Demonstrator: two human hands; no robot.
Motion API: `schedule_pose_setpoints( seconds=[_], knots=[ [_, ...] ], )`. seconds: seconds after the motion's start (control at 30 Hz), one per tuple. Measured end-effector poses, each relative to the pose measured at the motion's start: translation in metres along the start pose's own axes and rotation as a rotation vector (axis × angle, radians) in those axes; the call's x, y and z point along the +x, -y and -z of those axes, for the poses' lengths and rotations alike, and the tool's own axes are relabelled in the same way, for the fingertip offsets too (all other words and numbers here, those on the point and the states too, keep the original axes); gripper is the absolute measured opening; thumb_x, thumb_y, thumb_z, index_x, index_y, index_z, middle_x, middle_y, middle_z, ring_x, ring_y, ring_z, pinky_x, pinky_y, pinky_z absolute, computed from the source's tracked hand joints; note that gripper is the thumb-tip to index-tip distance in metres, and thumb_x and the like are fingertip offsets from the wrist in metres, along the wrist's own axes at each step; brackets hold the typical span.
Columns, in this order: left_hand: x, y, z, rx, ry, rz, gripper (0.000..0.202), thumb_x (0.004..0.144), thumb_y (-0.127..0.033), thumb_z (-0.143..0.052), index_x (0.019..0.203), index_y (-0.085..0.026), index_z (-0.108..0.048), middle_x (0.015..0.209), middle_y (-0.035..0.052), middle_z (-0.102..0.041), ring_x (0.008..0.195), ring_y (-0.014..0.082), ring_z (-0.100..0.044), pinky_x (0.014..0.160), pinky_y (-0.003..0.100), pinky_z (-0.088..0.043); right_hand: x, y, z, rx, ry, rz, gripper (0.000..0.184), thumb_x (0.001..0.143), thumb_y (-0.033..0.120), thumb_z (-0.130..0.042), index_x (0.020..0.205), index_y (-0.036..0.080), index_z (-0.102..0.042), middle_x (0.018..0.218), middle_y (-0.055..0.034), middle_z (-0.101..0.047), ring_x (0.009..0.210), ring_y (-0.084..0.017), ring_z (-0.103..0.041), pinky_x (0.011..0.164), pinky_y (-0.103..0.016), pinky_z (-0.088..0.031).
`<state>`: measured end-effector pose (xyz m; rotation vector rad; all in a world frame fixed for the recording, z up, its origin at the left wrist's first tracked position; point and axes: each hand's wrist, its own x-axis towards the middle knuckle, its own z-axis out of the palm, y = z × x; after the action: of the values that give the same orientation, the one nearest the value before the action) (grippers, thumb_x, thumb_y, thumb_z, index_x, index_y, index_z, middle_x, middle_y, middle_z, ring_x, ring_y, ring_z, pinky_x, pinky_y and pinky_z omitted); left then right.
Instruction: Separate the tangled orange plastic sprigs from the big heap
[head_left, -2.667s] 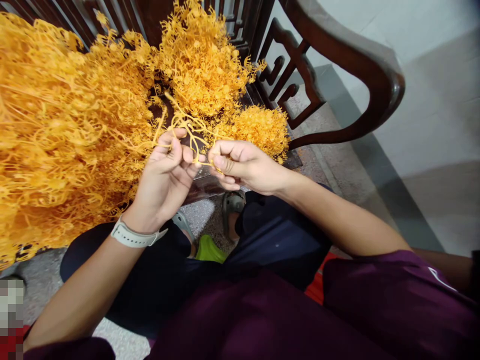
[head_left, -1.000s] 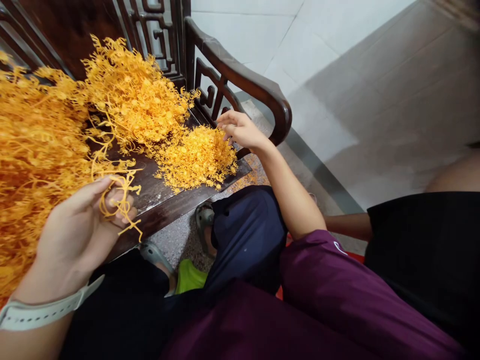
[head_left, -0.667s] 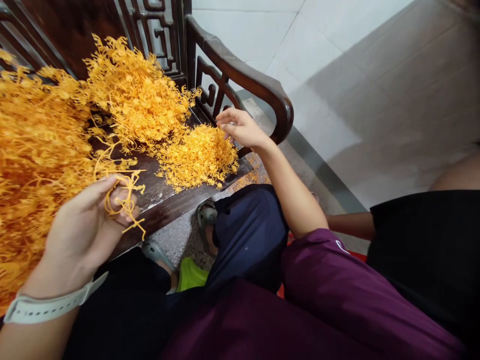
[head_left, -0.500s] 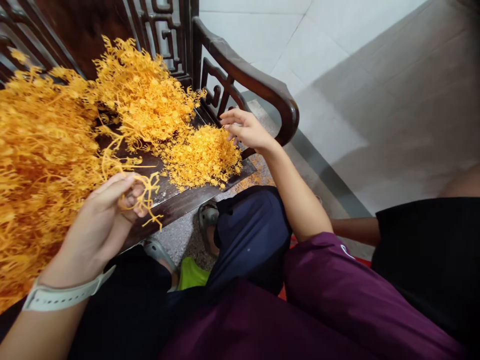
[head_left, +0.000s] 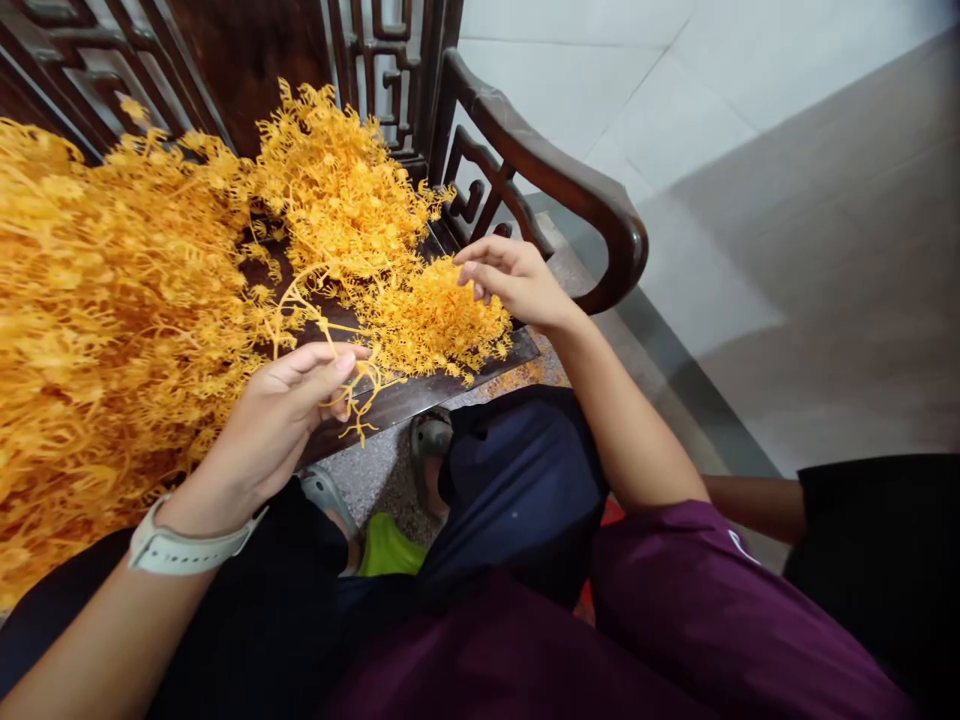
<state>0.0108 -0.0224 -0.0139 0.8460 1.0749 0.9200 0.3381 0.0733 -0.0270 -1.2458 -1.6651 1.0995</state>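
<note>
My left hand (head_left: 300, 400) is closed in a pinch on a thin yellow plastic stem (head_left: 364, 415), whose bare branching ends stick out past the fingertips. More of its branches curve up behind the hand. My right hand (head_left: 510, 275) hovers at the right edge of a small heap of loose yellow plastic florets (head_left: 442, 325); its fingers are loosely bent and apart, with nothing visible in them. Behind that heap lies a larger clump of yellow plastic sprigs (head_left: 345, 190). A big mass of yellow sprigs (head_left: 120, 330) fills the left side.
Everything yellow rests on a dark wooden bench (head_left: 420, 395) with a carved back and a curved armrest (head_left: 577, 190). Orange bits (head_left: 521, 375) are scattered on the floor beside it. A person in a black sleeve (head_left: 870, 540) is close on my right. A tiled wall (head_left: 570, 90) stands behind.
The view has shifted, so the bench appears farther right. My left hand has moved right, toward the small heap, with the stem. My right hand stays by the heap, slightly lower.
</note>
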Motion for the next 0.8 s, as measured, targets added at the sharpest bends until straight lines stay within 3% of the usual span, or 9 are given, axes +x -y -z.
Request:
schedule_pose_setpoints(
  seconds=[0.17, 0.27, 0.4, 0.53, 0.67, 0.8],
  knots=[
    [0.002, 0.005, -0.002, 0.077, 0.019, -0.051, 0.029, 0.081, -0.039, -0.101, 0.101, -0.02, -0.092, 0.089, 0.0063, -0.08, 0.066, 0.0102, -0.061, 0.057, 0.018, -0.052, -0.021, 0.04, -0.05, 0.048, 0.401, 0.198, 0.036, 0.105, 0.05, -0.076, 0.108, 0.014, -0.077, 0.091, -0.0035, -0.074, 0.079, -0.012, -0.064, 0.072, -0.026, -0.05],
    [0.002, 0.008, 0.0, 0.108, 0.038, -0.116, 0.026, 0.08, -0.037, -0.101, 0.097, -0.019, -0.092, 0.082, 0.0058, -0.08, 0.061, 0.0102, -0.06, 0.056, 0.02, -0.051, -0.029, 0.049, -0.073, 0.011, 0.521, 0.29, 0.035, 0.106, 0.048, -0.077, 0.114, 0.013, -0.078, 0.085, -0.0015, -0.074, 0.072, -0.011, -0.061, 0.067, -0.025, -0.045],
    [0.001, 0.008, 0.002, 0.159, 0.041, -0.161, 0.025, 0.082, -0.039, -0.1, 0.096, -0.02, -0.092, 0.085, 0.0063, -0.082, 0.06, 0.0098, -0.06, 0.055, 0.02, -0.05, -0.031, 0.048, -0.086, -0.016, 0.492, 0.336, 0.036, 0.107, 0.047, -0.076, 0.106, 0.011, -0.078, 0.079, -0.001, -0.072, 0.069, -0.011, -0.06, 0.066, -0.024, -0.043],
    [-0.001, 0.005, 0.001, 0.166, 0.016, -0.159, 0.02, 0.084, -0.035, -0.099, 0.098, -0.022, -0.092, 0.083, 0.0032, -0.081, 0.061, 0.0091, -0.061, 0.057, 0.019, -0.053, -0.03, 0.048, -0.088, -0.014, 0.441, 0.324, 0.04, 0.107, 0.052, -0.075, 0.1, 0.013, -0.077, 0.081, -0.0014, -0.073, 0.069, -0.011, -0.06, 0.066, -0.024, -0.044],
    [-0.003, 0.002, -0.001, 0.089, -0.009, -0.114, 0.019, 0.085, -0.034, -0.097, 0.099, -0.023, -0.091, 0.094, 0.0031, -0.083, 0.069, 0.0091, -0.066, 0.064, 0.018, -0.058, -0.031, 0.047, -0.086, -0.036, 0.368, 0.328, 0.042, 0.107, 0.054, -0.075, 0.099, 0.013, -0.077, 0.078, -0.0005, -0.071, 0.069, -0.011, -0.06, 0.065, -0.024, -0.045],
    [-0.004, -0.001, 0.001, 0.074, -0.02, -0.075, 0.024, 0.084, -0.031, -0.096, 0.105, -0.022, -0.09, 0.083, 0.0019, -0.079, 0.072, 0.0115, -0.07, 0.066, 0.019, -0.06, -0.03, 0.046, -0.081, -0.056, 0.282, 0.334, 0.041, 0.108, 0.053, -0.075, 0.099, 0.013, -0.077, 0.08, -0.0013, -0.071, 0.071, -0.011, -0.059, 0.068, -0.026, -0.046]
  ],
)
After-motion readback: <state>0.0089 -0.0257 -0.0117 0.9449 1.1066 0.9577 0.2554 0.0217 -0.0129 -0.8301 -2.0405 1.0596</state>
